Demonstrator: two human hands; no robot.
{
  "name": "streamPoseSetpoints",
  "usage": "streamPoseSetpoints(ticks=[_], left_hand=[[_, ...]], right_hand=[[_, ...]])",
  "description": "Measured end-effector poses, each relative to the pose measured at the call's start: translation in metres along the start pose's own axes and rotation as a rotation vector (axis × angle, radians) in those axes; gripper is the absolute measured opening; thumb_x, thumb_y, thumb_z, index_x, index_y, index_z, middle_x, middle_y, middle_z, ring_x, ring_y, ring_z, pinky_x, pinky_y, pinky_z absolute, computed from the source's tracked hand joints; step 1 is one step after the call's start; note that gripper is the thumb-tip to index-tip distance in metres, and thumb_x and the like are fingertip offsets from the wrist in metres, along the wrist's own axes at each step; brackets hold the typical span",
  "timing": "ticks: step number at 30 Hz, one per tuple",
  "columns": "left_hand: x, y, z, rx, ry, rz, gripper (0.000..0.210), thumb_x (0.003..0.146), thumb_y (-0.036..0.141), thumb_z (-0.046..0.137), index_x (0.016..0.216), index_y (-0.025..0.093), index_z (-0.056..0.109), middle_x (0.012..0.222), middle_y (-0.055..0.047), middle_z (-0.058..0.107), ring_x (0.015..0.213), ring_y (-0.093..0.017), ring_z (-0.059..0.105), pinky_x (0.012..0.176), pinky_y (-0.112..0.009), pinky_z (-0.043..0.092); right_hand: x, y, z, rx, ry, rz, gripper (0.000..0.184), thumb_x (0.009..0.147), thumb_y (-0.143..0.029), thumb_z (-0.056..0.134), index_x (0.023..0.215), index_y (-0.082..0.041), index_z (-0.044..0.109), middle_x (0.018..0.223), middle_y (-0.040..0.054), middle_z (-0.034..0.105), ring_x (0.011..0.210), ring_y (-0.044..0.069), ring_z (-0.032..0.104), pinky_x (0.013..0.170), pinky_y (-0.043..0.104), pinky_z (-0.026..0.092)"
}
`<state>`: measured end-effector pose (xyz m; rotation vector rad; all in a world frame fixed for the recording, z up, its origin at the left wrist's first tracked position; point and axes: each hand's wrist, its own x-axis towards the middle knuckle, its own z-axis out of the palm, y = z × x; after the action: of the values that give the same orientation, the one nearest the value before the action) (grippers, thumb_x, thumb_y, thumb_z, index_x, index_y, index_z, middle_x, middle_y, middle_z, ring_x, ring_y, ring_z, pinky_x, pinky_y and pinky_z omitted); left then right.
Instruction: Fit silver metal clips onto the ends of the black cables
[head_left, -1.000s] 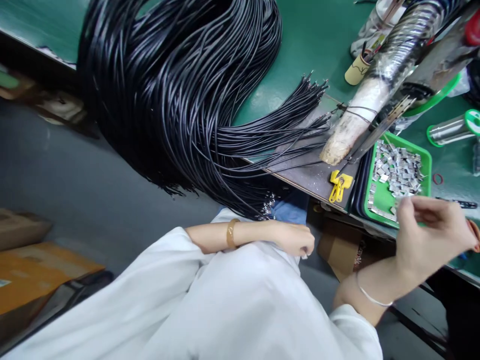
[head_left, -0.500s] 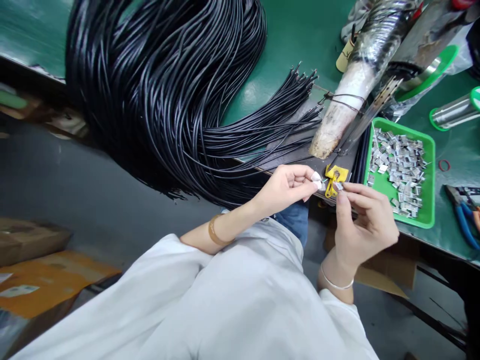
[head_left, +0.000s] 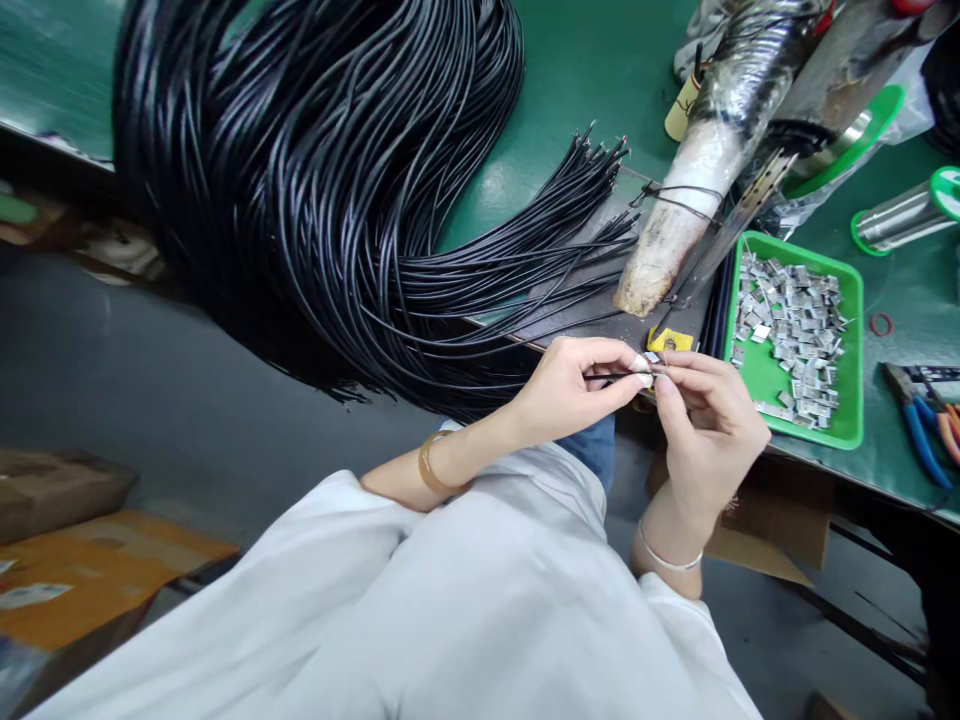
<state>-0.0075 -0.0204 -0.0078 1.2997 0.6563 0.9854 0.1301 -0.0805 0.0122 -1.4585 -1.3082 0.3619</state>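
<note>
A black cable (head_left: pixel 600 378) is pinched by the left hand (head_left: pixel 568 393), a small metal connector (head_left: pixel 652 357) by the right hand (head_left: pixel 709 425), beside the yellow holder (head_left: pixel 670 340), apparently for close alignment.

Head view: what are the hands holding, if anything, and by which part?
The left hand holds a black cable, apparently near one end; the right hand seems to pinch something too small to identify.

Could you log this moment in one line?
Left hand: pinching black cable | Right hand: pinching tiny part, detail unclear | Hands: close together | Nearby: yellow fixture, green tray of metal pieces
</note>
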Motion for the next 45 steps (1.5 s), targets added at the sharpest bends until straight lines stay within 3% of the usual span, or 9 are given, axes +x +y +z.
streamPoseSetpoints(ticks=[5,10,16,20,31,36,39,41,45], left_hand=[[0.003,0.004,-0.003,-0.161,-0.178,-0.157,0.026,0.083,0.031,0.073,0.069,0.011,0.065,0.058,0.001,0.06,0.053,-0.006,0.051,0.055,-0.018,0.044],[0.004,-0.003,-0.004,-0.218,-0.095,-0.121,0.025,0.075,0.032,0.081,0.08,0.01,0.069,0.065,0.001,0.062,0.057,-0.006,0.053,0.056,-0.018,0.045],[0.002,-0.005,-0.004,-0.166,-0.11,-0.065,0.017,0.083,0.028,0.073,0.084,0.012,0.073,0.084,-0.005,0.073,0.077,-0.012,0.066,0.074,-0.023,0.056],[0.002,-0.003,-0.005,-0.136,-0.065,-0.014,0.014,0.084,0.025,0.071,0.086,0.011,0.072,0.085,-0.006,0.072,0.078,-0.012,0.066,0.073,-0.022,0.055],[0.0,0.001,-0.005,0.207,-0.02,0.166,0.015,0.089,0.023,0.064,0.085,0.011,0.072,0.076,-0.003,0.066,0.057,-0.007,0.045,0.053,-0.022,0.036],[0.0,0.0,-0.006,0.423,-0.028,0.317,0.018,0.094,0.022,0.057,0.089,0.012,0.071,0.073,-0.003,0.063,0.062,-0.01,0.049,0.06,-0.025,0.041],[0.0,0.0,-0.008,0.743,-0.111,0.452,0.028,0.098,0.018,0.046,0.081,0.013,0.067,0.072,-0.006,0.063,0.069,-0.014,0.053,0.07,-0.029,0.043],[-0.002,0.002,-0.008,0.853,-0.165,0.44,0.033,0.099,0.017,0.041,0.077,0.013,0.064,0.075,-0.007,0.065,0.073,-0.016,0.055,0.072,-0.03,0.043],[-0.006,0.007,-0.004,0.461,-0.182,0.227,0.023,0.099,0.025,0.048,0.086,0.014,0.063,0.077,-0.005,0.066,0.067,-0.012,0.056,0.066,-0.025,0.044]], right_hand=[[0.0,-0.001,0.0,-0.008,0.01,-0.011,0.005,0.084,-0.018,0.071,0.088,-0.021,0.073,0.097,0.0036,0.073,0.091,0.016,0.071,0.073,0.03,0.062],[-0.001,-0.002,0.0,-0.061,0.006,-0.044,0.009,0.083,-0.017,0.072,0.09,-0.023,0.074,0.097,0.0029,0.073,0.09,0.015,0.071,0.072,0.029,0.061],[0.002,0.005,-0.004,0.081,-0.061,0.052,0.004,0.085,-0.021,0.07,0.088,-0.022,0.072,0.1,0.0042,0.073,0.095,0.017,0.071,0.077,0.033,0.063],[0.002,0.009,-0.002,0.142,-0.018,0.067,0.005,0.086,-0.02,0.069,0.088,-0.022,0.072,0.098,0.004,0.073,0.095,0.017,0.072,0.076,0.033,0.063],[0.0,0.003,0.0,-0.038,-0.013,-0.018,0.007,0.085,-0.019,0.071,0.091,-0.022,0.073,0.098,0.0035,0.074,0.091,0.016,0.072,0.072,0.03,0.063],[-0.001,0.002,-0.004,-0.087,-0.046,-0.046,0.012,0.085,-0.016,0.071,0.094,-0.023,0.073,0.101,0.0033,0.074,0.094,0.016,0.072,0.076,0.031,0.062],[-0.001,0.001,-0.009,-0.276,-0.111,-0.141,0.017,0.084,-0.011,0.069,0.096,-0.024,0.073,0.104,0.0028,0.074,0.1,0.016,0.071,0.091,0.035,0.06],[0.0,0.0,-0.012,-0.339,-0.141,-0.176,0.018,0.085,-0.01,0.068,0.095,-0.024,0.072,0.105,0.0027,0.074,0.102,0.017,0.07,0.096,0.037,0.058],[-0.001,-0.002,-0.013,-0.117,-0.128,-0.056,0.008,0.084,-0.015,0.07,0.088,-0.022,0.071,0.1,0.0034,0.074,0.097,0.019,0.072,0.085,0.038,0.061]])
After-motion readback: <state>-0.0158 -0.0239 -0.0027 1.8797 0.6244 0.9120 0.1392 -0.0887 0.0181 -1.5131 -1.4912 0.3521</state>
